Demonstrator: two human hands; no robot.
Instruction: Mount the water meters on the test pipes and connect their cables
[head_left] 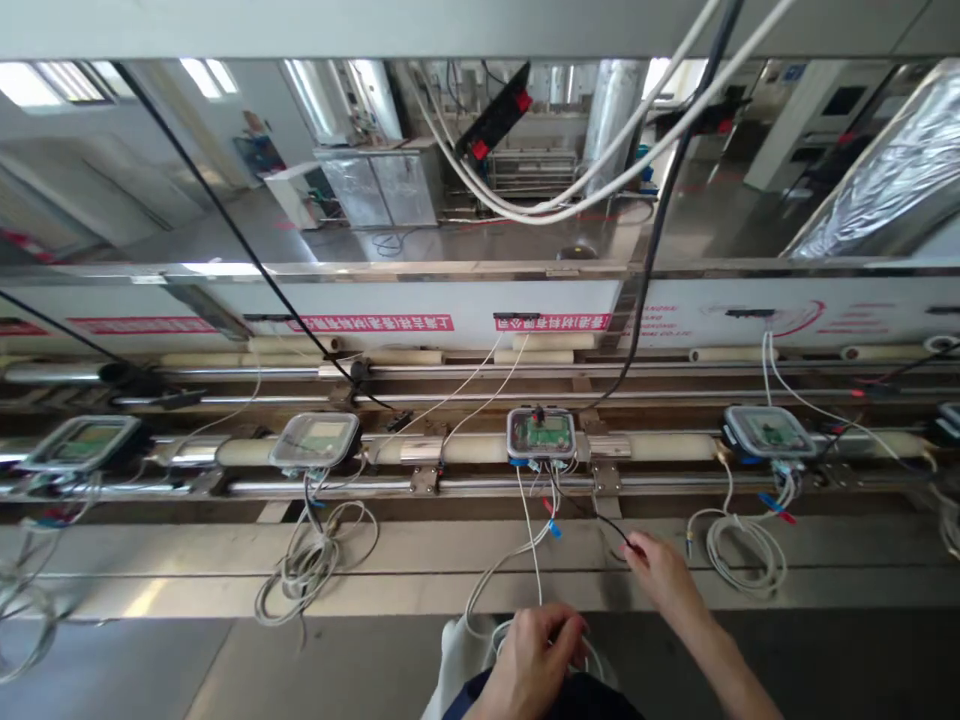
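Near the bottom middle, my left hand (534, 650) is closed on a bundle of white cable (480, 590), part of which is hidden behind the fingers. To its right, my right hand (660, 568) pinches a thin black cable (611, 525). Both cables run up to the underside of a clear-lidded box (540, 435) with a green circuit board inside, mounted on the pipe line. Small red and blue tags hang on the wires below this box; the blue tag (554, 528) shows plainly.
More clear-lidded boxes sit along the pipes, including one on the left (315, 440) and one on the right (769, 432). Coiled cables (746, 555) lie on the metal ledge (420, 560). White cables (540, 212) and a black cable (651, 260) hang down from above.
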